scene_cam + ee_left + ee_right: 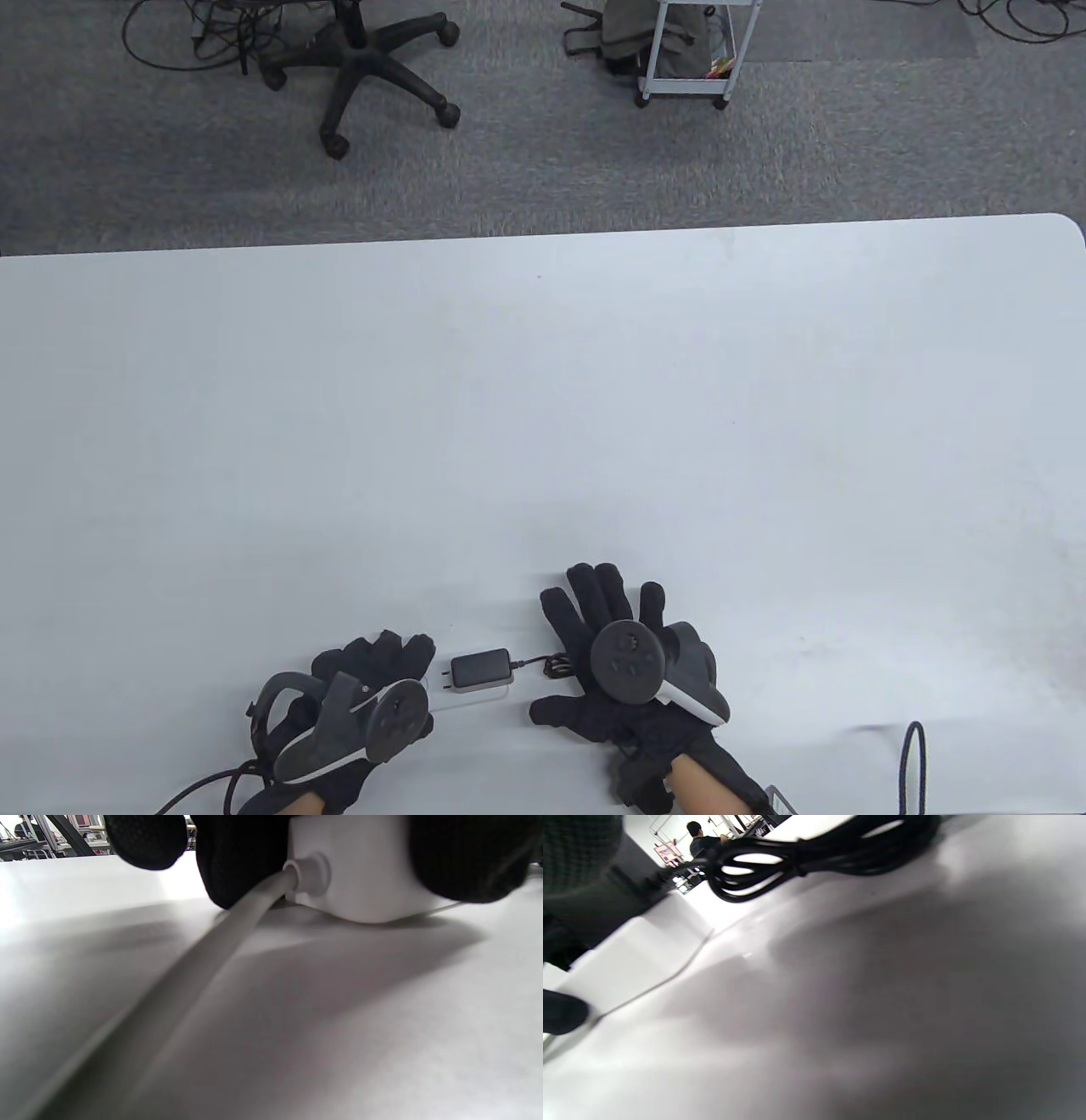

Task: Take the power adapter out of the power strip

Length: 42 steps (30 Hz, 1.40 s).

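Observation:
The black power adapter (481,669) lies near the table's front edge, its two prongs (445,675) bare and pointing left. It seems to rest on the white power strip (475,692), which is mostly hidden under my left hand (373,671). In the left wrist view my left fingers (466,853) grip the strip's end (365,878), where its grey cord (203,959) comes out. My right hand (611,637) lies flat on the table just right of the adapter, fingers spread, holding nothing. The adapter's coiled black cable (814,853) lies under and beside it. The adapter (606,899) shows dark on the strip (640,955).
A black cable loop (912,764) rises at the table's front right. Glove wires (204,785) trail off the front left. Beyond the far table edge (543,233) stand an office chair (365,68) and a wheeled cart (691,51) on the carpet.

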### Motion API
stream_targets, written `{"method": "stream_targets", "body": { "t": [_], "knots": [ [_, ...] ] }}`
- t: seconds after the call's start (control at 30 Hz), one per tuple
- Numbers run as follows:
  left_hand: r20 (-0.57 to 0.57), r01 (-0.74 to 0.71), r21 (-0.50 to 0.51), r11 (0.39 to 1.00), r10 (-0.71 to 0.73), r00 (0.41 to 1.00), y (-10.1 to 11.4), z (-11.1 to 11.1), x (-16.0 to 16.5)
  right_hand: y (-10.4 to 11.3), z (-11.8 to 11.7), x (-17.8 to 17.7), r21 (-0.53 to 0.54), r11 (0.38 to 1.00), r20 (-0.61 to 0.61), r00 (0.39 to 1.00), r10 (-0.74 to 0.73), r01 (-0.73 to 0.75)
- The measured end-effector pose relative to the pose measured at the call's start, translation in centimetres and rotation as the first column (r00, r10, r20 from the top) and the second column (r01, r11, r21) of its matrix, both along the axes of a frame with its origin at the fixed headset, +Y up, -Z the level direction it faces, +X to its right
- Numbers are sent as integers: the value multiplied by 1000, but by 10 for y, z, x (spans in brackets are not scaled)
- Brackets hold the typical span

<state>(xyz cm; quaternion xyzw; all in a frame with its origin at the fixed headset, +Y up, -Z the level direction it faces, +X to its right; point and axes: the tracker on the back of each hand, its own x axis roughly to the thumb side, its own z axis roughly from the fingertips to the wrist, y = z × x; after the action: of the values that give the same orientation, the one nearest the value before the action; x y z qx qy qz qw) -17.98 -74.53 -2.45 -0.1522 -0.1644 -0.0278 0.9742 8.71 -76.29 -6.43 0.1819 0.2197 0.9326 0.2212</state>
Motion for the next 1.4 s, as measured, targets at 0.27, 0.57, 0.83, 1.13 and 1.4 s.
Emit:
{"method": "stream_targets", "body": {
  "t": [0.27,0.57,0.83,1.13,1.4],
  "knots": [
    [-3,-11,-3,1000,11,1000,1,0,-1,29,6,-51,91,991,-179,980,-82,99],
    [-11,-39,-1,999,39,999,0,0,-2,20,17,-79,171,984,-184,980,77,-45],
    [-3,-148,10,989,148,989,0,0,5,18,13,-72,188,979,-144,988,-50,77],
    [-50,-153,-6,988,153,987,2,-2,9,19,9,-70,157,972,-162,975,-150,176],
    [-40,-191,-11,982,190,981,-1,-4,4,20,7,-69,143,970,-151,973,-173,195]
  ]
}}
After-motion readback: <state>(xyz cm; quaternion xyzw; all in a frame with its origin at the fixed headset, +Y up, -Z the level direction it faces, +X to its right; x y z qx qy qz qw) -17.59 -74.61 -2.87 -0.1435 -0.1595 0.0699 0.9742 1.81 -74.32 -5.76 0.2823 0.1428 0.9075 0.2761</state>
